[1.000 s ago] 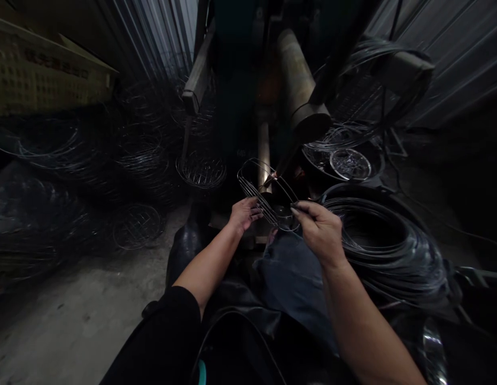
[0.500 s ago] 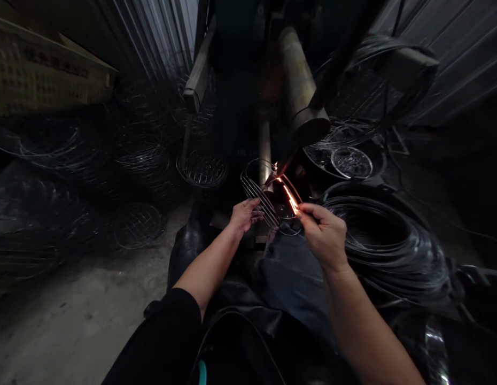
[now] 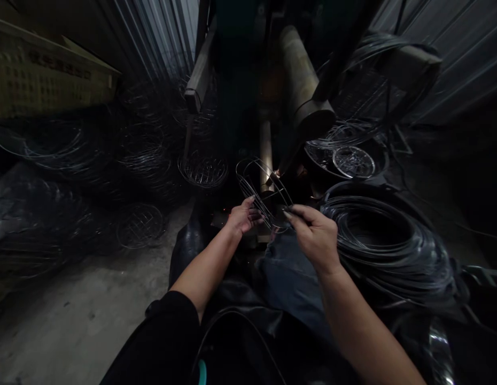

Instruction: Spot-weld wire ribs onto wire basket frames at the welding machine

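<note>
Both hands gripping wire frame (image 3: pixel 262 190) at welder tip (image 3: pixel 278 172): left hand (image 3: pixel 242 215) pinching its left edge, right hand (image 3: pixel 312 232) its right. Wire coil (image 3: pixel 388 240) crowding right; finished baskets (image 3: pixel 203 170) lying left.

Right hand (image 3: pixel 312 238) hides the near rim of the round silver wire grille (image 3: pixel 256 188); far-left dark wire piles (image 3: pixel 52 144) blur together.

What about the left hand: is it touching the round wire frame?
Touching. The head view shows the left hand curling its fingers on the wire frame, no gap; the right hand pinches its other side.
</note>
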{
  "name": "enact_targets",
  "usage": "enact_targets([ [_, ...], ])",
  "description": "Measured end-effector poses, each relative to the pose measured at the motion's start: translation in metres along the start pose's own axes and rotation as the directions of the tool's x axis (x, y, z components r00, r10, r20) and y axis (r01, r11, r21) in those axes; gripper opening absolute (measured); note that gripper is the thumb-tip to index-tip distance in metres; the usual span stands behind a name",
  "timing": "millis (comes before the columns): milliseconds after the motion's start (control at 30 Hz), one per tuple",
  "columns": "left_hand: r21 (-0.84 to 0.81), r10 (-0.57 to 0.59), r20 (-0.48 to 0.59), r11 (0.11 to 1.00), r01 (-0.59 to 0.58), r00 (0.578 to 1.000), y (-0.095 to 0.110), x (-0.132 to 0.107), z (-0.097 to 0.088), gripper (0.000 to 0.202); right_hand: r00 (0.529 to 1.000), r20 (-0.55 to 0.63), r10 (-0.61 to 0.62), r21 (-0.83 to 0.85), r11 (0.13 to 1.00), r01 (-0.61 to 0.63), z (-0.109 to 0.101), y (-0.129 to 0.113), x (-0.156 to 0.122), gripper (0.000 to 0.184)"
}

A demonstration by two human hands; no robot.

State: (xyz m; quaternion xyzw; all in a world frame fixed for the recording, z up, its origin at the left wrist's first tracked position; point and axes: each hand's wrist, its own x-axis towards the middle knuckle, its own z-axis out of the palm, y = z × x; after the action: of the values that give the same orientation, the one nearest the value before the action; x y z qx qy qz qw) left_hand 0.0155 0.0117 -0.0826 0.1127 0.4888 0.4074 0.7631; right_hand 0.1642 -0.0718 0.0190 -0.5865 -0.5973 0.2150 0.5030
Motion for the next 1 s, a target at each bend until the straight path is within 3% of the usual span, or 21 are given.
enact_targets([
  [233,-0.039,-0.115,0.036,0.992,0.116,0.993,0.004,0.000,0.015,0.035,0.999,0.024,0.041,-0.056,0.998,-0.039,0.001,-0.010,0.036,0.015],
  [467,-0.019,-0.187,0.060,0.982,0.188,0.981,-0.001,-0.004,0.021,0.045,0.998,0.004,0.063,-0.133,0.989,-0.062,0.000,-0.009,0.045,0.018],
  [533,0.074,-0.129,0.013,0.989,0.128,0.992,-0.004,-0.008,0.013,0.050,0.999,0.000,0.036,-0.139,0.990,-0.035,-0.004,-0.007,0.042,0.018],
  [600,0.301,0.115,-0.071,0.950,-0.088,0.991,-0.006,-0.015,0.000,0.054,1.000,-0.007,-0.001,-0.125,0.992,0.000,-0.010,-0.002,0.033,0.018],
  [633,0.451,0.319,-0.072,0.855,-0.255,0.945,-0.007,-0.018,-0.007,0.055,1.000,-0.014,-0.005,-0.105,0.994,0.003,-0.014,0.003,0.026,0.018],
  [667,0.594,0.534,-0.011,0.684,-0.424,0.845,-0.008,-0.020,-0.013,0.057,1.000,-0.025,0.006,-0.076,0.997,-0.008,-0.018,0.009,0.019,0.018],
  [700,0.695,0.702,0.116,0.448,-0.562,0.703,-0.008,-0.022,-0.018,0.059,0.999,-0.036,0.035,-0.040,0.999,-0.036,-0.021,0.016,0.010,0.019],
  [733,0.733,0.786,0.280,0.196,-0.651,0.552,-0.009,-0.022,-0.022,0.064,0.996,-0.045,0.077,0.003,0.997,-0.077,-0.023,0.023,0.001,0.021],
  [767,0.717,0.792,0.437,-0.021,-0.696,0.426,-0.009,-0.022,-0.023,0.067,0.991,-0.053,0.121,0.048,0.992,-0.118,-0.023,0.029,-0.008,0.023],
  [800,0.677,0.761,0.555,-0.180,-0.714,0.335,-0.010,-0.020,-0.023,0.069,0.986,-0.061,0.155,0.089,0.985,-0.149,-0.023,0.035,-0.015,0.025],
  [867,0.606,0.705,0.667,-0.326,-0.726,0.240,-0.012,-0.015,-0.017,0.069,0.982,-0.077,0.169,0.135,0.978,-0.158,-0.019,0.040,-0.026,0.024],
  [1000,0.589,0.737,0.642,-0.299,-0.751,0.211,-0.014,-0.013,-0.002,0.070,0.994,-0.101,0.030,0.085,0.996,-0.021,-0.013,0.026,-0.024,0.013],
])
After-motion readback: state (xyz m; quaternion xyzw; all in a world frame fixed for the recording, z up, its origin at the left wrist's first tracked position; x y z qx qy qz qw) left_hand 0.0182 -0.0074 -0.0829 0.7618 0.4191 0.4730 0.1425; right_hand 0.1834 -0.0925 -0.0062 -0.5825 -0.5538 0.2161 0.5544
